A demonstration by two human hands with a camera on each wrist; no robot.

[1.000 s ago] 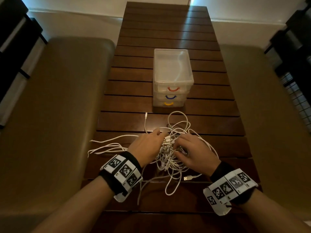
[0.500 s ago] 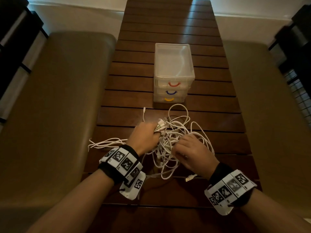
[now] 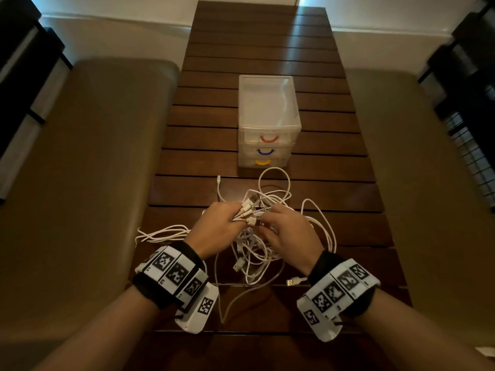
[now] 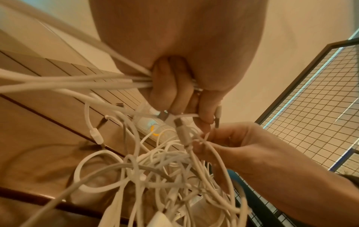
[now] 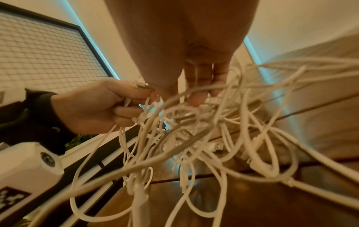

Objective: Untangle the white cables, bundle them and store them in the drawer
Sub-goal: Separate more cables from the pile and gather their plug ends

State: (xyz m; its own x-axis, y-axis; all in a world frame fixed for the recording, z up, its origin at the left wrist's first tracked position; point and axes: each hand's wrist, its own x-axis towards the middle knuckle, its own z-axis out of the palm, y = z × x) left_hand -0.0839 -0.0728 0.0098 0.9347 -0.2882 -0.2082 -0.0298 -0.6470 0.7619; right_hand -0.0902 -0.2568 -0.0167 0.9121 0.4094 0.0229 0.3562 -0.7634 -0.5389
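Hands point(image 3: 251, 231) apparently grip smooth, looping white cables point(image 3: 270, 210).

The head view is dim, with glare on the bench's point(image 3: 262, 36) far end. Wrist views are warm-toned, their edges bent, and the near cables point(image 4: 58, 83) are blurred.

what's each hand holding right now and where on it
The left hand grips several white cables just behind their connector ends. The right hand pinches a strand in the tangle; exactly where cannot be told.
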